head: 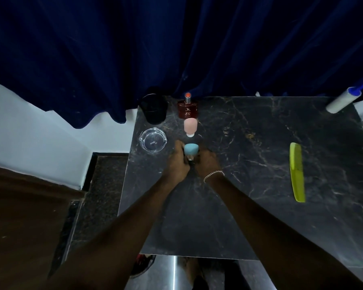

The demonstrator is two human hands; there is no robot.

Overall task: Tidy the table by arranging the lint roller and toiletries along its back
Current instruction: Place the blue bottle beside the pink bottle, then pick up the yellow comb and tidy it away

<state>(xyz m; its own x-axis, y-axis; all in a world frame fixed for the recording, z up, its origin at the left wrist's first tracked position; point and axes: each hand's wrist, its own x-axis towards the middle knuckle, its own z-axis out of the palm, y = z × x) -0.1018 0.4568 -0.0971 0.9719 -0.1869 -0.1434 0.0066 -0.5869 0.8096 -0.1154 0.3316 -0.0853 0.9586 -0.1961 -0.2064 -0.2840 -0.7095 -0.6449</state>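
Observation:
Both my hands meet around a small blue bottle point(189, 149) on the left part of the dark marble table point(249, 185). My left hand point(177, 162) grips it from the left and my right hand point(208, 162) from the right. Just beyond it lies a small pink bottle point(190, 125) with a white cap. Behind that stands a red perfume bottle point(188, 109) near the table's back edge. The white lint roller point(342, 100) with a blue handle lies at the back right corner.
A black cup point(154, 108) stands at the back left corner, with a clear glass ashtray point(153, 141) in front of it. A yellow-green comb point(297, 172) lies on the right side. A dark blue curtain point(176, 49) hangs behind the table.

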